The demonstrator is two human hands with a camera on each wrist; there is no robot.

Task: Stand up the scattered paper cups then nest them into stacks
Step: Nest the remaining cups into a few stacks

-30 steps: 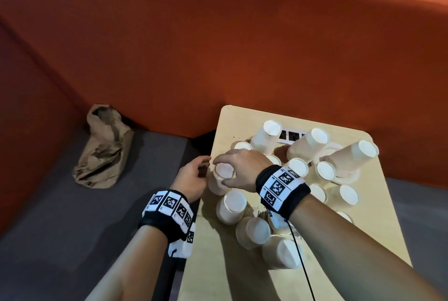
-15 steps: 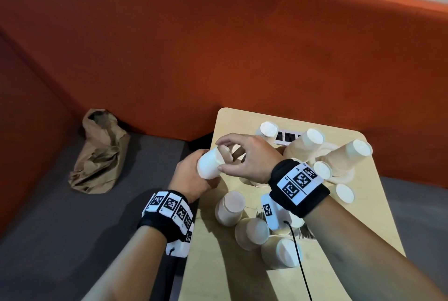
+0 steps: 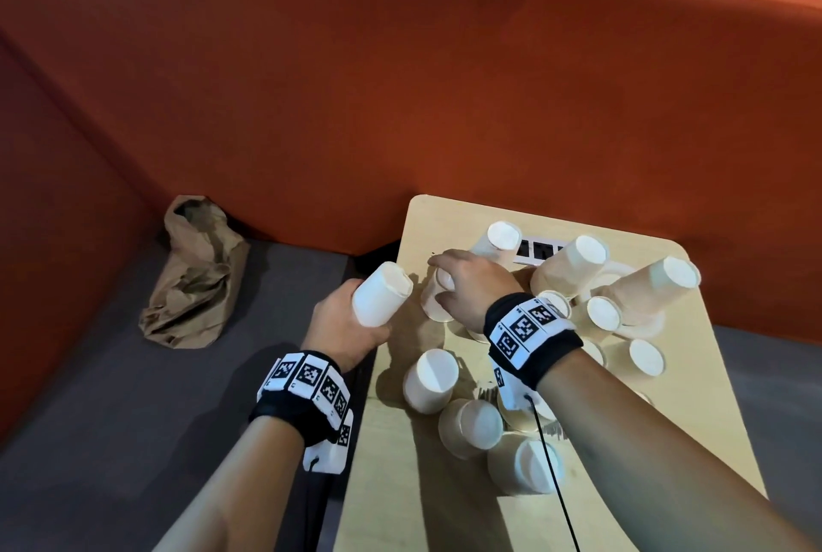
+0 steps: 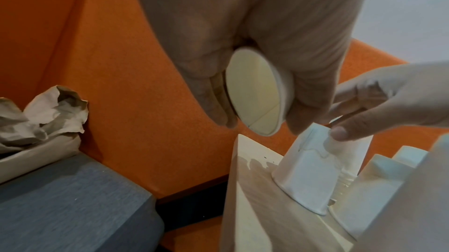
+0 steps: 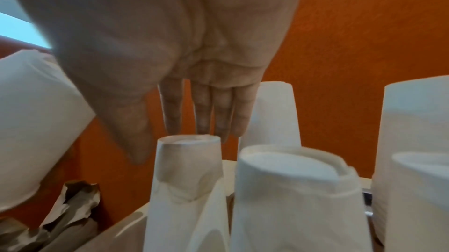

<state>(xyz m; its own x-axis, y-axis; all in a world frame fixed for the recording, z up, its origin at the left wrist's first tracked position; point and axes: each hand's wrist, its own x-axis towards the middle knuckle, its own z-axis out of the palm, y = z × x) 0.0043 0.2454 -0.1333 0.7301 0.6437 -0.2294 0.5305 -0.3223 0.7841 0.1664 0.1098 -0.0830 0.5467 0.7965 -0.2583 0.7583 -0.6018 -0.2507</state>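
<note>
Several white paper cups stand upside down in a cluster on the small wooden table [image 3: 445, 507]. My left hand [image 3: 338, 324] grips one cup [image 3: 380, 300] in the air just left of the table's edge; its mouth [image 4: 255, 95] faces the left wrist camera. My right hand [image 3: 467, 284] reaches over an upside-down cup [image 3: 433, 306] near the table's far left corner. Its fingers [image 5: 201, 114] are nearly straight, with their tips at the upturned base of that cup [image 5: 189, 160]; the thumb [image 5: 136, 141] hangs beside the cup. A leaning pair of taller nested stacks [image 3: 574, 266] stands at the far right.
A crumpled brown paper bag [image 3: 195, 275] lies on the grey seat to the left. Orange padded walls [image 3: 400, 84] close in behind and to the left. A socket strip [image 3: 538, 249] is set into the table's far edge. More cups [image 3: 471, 422] crowd under my right forearm.
The right hand lifted a cup off the table and passed it to the left hand. The left hand now holds it alone, and the right hand has reached forward onto another upside-down cup.
</note>
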